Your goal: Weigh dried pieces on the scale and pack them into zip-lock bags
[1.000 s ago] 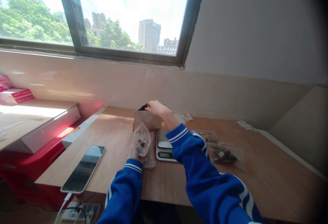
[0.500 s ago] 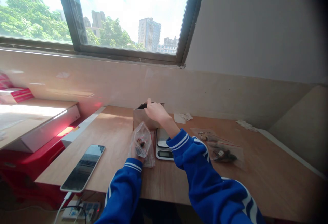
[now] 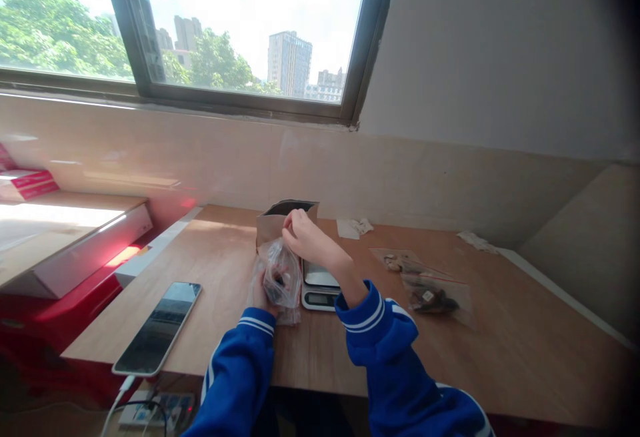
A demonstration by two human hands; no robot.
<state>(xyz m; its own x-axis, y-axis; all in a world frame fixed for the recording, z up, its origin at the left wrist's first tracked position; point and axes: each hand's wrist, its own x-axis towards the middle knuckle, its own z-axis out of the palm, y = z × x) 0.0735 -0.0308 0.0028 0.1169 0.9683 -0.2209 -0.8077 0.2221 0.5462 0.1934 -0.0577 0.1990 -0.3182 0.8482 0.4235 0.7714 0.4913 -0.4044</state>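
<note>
My left hand (image 3: 259,290) is closed around a clear plastic zip bag (image 3: 287,283) with some dark bits inside, its mouth facing up. Just above the bag's upper right edge is my right hand (image 3: 303,233), its fingers curled together in a pinch; anything between them is too small to make out. Behind both hands stands a brown paper bag (image 3: 270,229) with its top open. A kitchen scale (image 3: 320,299) sits right of the plastic bag, partly covered by my right forearm. More flat plastic bags (image 3: 289,317) lie beneath my left hand.
To the right lie two filled zip bags, one with pale pieces (image 3: 395,262) and one with dark pieces (image 3: 435,300). A phone (image 3: 159,327) on a charging cable rests at the left edge. Crumpled paper (image 3: 361,226) lies near the wall, below the window.
My right hand has come from the paper bag's opening down toward me, to the plastic bag's rim. The plastic bag's mouth has shifted slightly and looks less wide.
</note>
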